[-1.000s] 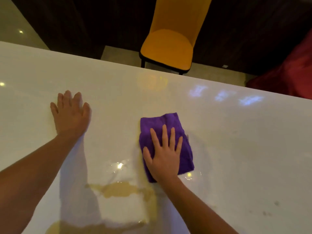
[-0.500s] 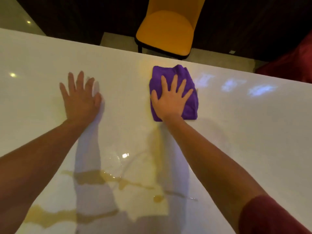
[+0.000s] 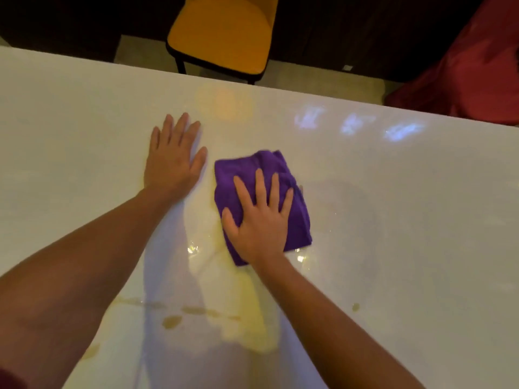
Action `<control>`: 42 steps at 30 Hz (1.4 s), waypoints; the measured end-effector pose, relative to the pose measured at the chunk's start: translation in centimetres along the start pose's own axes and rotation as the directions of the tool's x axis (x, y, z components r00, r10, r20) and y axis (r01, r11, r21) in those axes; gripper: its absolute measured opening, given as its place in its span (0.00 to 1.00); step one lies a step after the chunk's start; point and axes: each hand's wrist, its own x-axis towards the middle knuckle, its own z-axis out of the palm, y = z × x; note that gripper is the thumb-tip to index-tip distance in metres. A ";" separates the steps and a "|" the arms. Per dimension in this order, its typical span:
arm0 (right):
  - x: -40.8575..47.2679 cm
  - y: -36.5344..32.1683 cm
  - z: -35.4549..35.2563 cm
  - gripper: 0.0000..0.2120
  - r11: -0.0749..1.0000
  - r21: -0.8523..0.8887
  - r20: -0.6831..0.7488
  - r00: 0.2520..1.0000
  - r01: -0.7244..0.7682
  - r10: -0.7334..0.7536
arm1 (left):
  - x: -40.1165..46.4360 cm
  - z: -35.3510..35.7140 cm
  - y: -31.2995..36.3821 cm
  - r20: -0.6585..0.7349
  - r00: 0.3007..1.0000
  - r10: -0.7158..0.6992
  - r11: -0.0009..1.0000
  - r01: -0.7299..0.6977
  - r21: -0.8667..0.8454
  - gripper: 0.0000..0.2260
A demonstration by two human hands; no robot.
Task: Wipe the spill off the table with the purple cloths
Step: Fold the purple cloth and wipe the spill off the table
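Purple cloth point(image 3: 283, 175) folded, mid desk point(image 3: 421, 220) | right hand point(image 3: 259, 220) flat on it, fingers spread, pressing not gripping | left hand point(image 3: 172, 161) flat on bare desk just left of cloth, grip wide, holding nothing | yellowish spill point(image 3: 247, 313) smeared near side of cloth, drops point(image 3: 172, 321) nearer | yellow chair point(image 3: 224, 32) beyond far edge

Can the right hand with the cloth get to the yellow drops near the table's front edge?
Probably yes: the right hand presses the purple cloth flat, and only bare table separates it from the drops.
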 end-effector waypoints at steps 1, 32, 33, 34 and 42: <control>1.9 0.8 -0.3 0.33 1.000 -0.005 0.003 1.000 -0.010 0.010 | 0.1 0.1 0.1 0.003 1.000 -0.014 1.000 0.014 0.011 0.27; 20.9 -16.7 3.5 0.35 0.981 -0.063 0.127 0.976 0.186 -0.177 | -5.2 -4.0 -17.0 -0.122 0.943 -0.311 0.922 0.268 -0.279 0.38; 19.6 -18.4 3.9 0.34 0.977 -0.068 0.127 0.973 0.200 -0.190 | -5.0 -4.3 -17.0 -0.121 0.932 -0.341 0.894 0.282 -0.348 0.39; 18.0 -19.9 4.2 0.34 0.975 -0.071 0.127 0.971 0.210 -0.200 | -4.9 -4.6 -17.0 -0.122 0.919 -0.374 0.864 0.298 -0.406 0.40; 0.2 -17.5 4.1 0.33 0.941 -0.026 0.158 0.931 0.338 -0.330 | -4.9 -5.3 -16.7 -0.096 0.907 -0.410 0.844 0.337 -0.417 0.42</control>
